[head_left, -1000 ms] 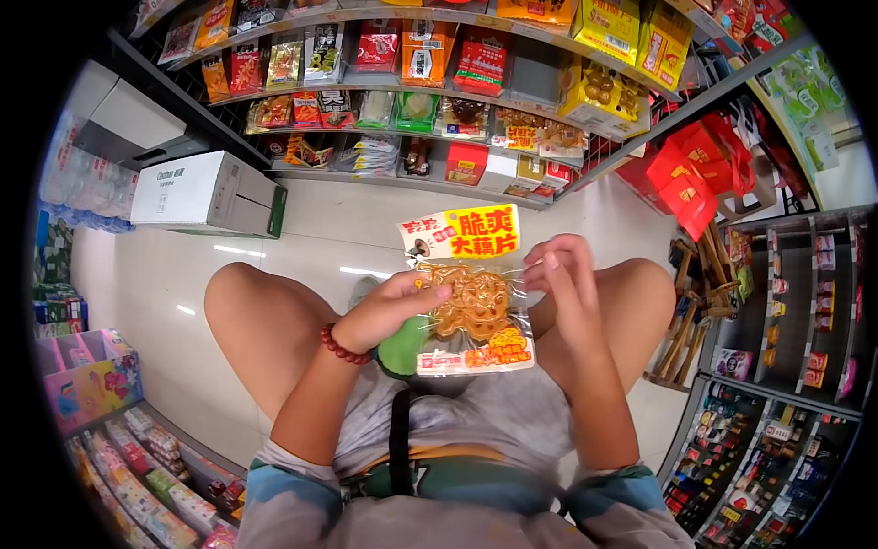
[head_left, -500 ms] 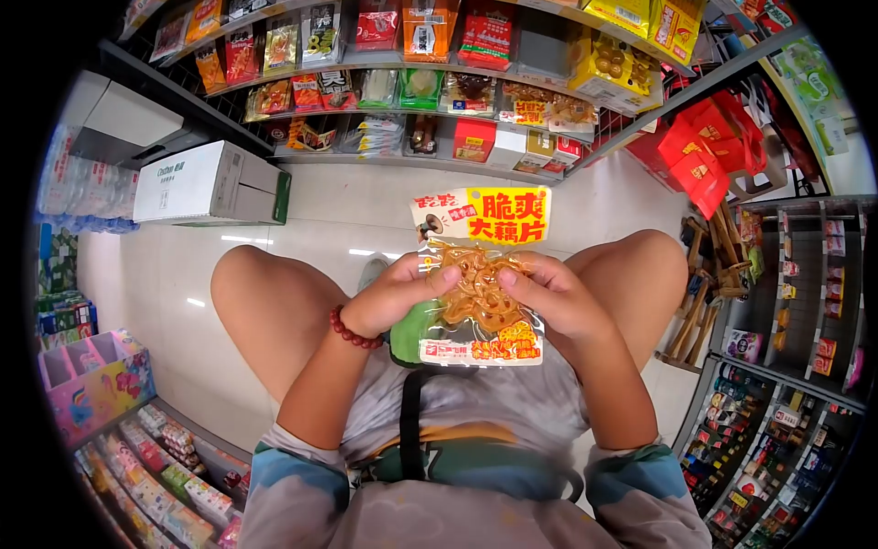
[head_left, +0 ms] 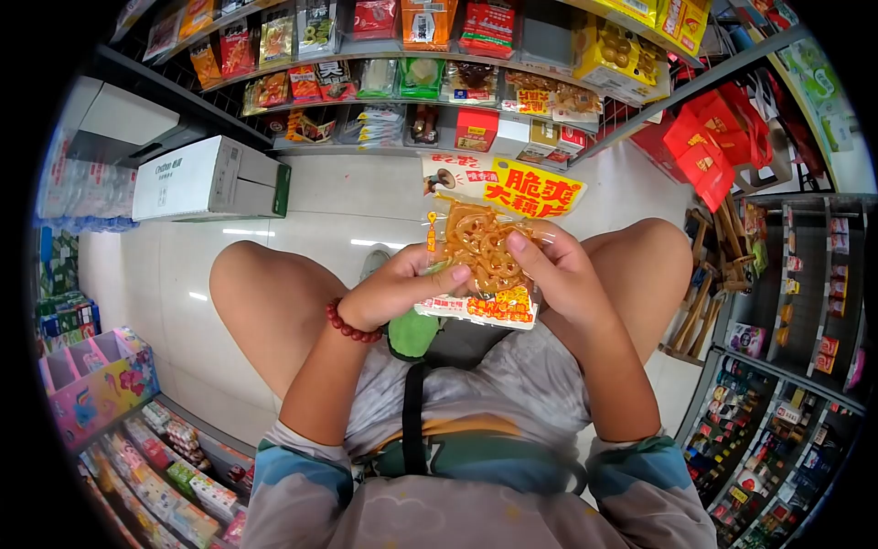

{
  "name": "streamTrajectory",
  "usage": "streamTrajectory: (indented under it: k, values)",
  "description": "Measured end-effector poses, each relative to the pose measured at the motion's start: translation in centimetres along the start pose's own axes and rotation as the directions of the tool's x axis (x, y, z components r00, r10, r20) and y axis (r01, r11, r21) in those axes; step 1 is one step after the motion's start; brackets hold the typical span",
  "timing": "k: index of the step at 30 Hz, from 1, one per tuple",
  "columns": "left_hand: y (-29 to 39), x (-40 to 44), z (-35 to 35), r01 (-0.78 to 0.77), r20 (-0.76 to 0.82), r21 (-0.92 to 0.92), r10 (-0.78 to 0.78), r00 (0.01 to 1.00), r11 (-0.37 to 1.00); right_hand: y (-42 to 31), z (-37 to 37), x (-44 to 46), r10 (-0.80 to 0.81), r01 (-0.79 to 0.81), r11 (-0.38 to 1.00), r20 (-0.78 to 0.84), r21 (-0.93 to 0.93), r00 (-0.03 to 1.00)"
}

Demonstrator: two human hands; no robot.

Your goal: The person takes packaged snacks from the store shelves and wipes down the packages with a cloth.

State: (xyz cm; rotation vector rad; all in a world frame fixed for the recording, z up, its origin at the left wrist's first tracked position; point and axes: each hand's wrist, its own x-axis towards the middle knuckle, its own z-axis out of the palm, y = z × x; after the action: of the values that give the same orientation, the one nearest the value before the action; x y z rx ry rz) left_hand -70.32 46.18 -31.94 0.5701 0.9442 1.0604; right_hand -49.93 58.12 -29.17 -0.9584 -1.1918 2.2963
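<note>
A clear-windowed packet of lotus root slices is held up before me, its yellow header with red lettering at the top. My left hand grips its lower left edge, thumb across the front. On the right side, my right hand pinches the packet with its thumb over the window. The fingers behind the packet are hidden. A red bead bracelet circles my left wrist. Below the packet, a green rounded thing shows between my thighs; its kind I cannot tell.
Ahead stand shelves filled with snack packets. A white carton rests on the floor at left. Red bags and wooden stools are at right. A colourful pony-print box sits at lower left.
The packet has risen away from my lap and tilted clockwise, its top leaning right. Both hands went with it, the right one higher. More of the green thing shows.
</note>
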Motion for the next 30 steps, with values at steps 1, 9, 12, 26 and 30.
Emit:
streamTrajectory:
  k: [1, 9, 12, 26, 30]
  values:
    - [0.1, 0.1, 0.1, 0.002, -0.025, -0.021, -0.002, 1.0, 1.0, -0.1, -0.1, 0.1, 0.016, -0.015, 0.999, 0.008, -0.033, 1.0]
    - [-0.1, 0.7, -0.4, -0.093, -0.018, -0.087, 0.092, 0.996, 0.992, 0.2, 0.0, 0.1, 0.05, -0.027, 0.987, 0.147, -0.156, 0.988]
    - [-0.2, 0.9, -0.5, -0.104, -0.038, -0.12, 0.1, 0.994, 0.987, 0.1, 0.3, 0.1, 0.053, -0.024, 0.987, 0.182, -0.16, 0.982]
    - [0.1, 1.5, -0.2, -0.155, -0.192, -0.103, 0.134, 0.972, 0.983, -0.4, -0.6, -0.1, 0.22, -0.207, 0.975, 0.184, -0.086, 0.958]
    - [0.0, 1.2, -0.2, -0.09, -0.084, -0.07, 0.084, 0.993, 0.994, -1.6, 0.2, -0.1, 0.206, -0.205, 0.978, 0.062, -0.026, 0.977]
